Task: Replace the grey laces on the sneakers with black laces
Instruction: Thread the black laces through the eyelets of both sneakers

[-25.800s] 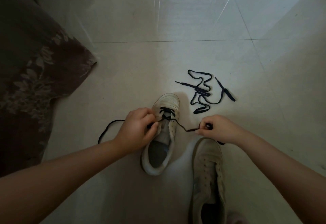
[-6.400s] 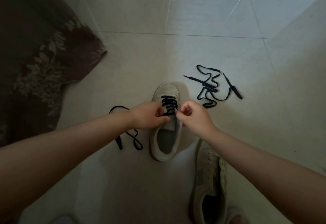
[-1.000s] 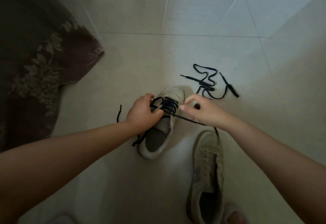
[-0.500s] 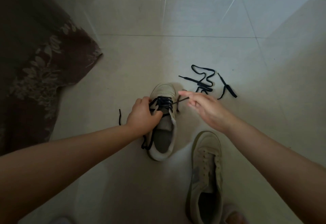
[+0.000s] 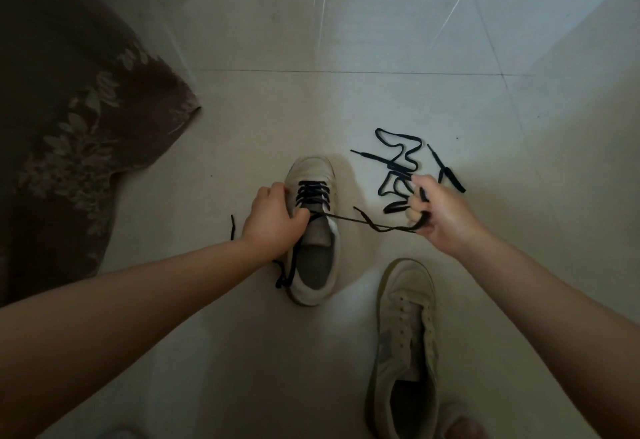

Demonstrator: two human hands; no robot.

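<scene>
Head view | my left hand point(image 5: 273, 222) grips the near sneaker point(image 5: 313, 231) at its tongue; my right hand point(image 5: 438, 212) pinches its black lace point(image 5: 367, 224), pulled taut | risk: a hard tug could unthread the eyelets | nearby: spare black lace point(image 5: 398, 168) behind the right hand, unlaced second sneaker point(image 5: 405, 345), patterned cloth point(image 5: 69, 127) left.
</scene>
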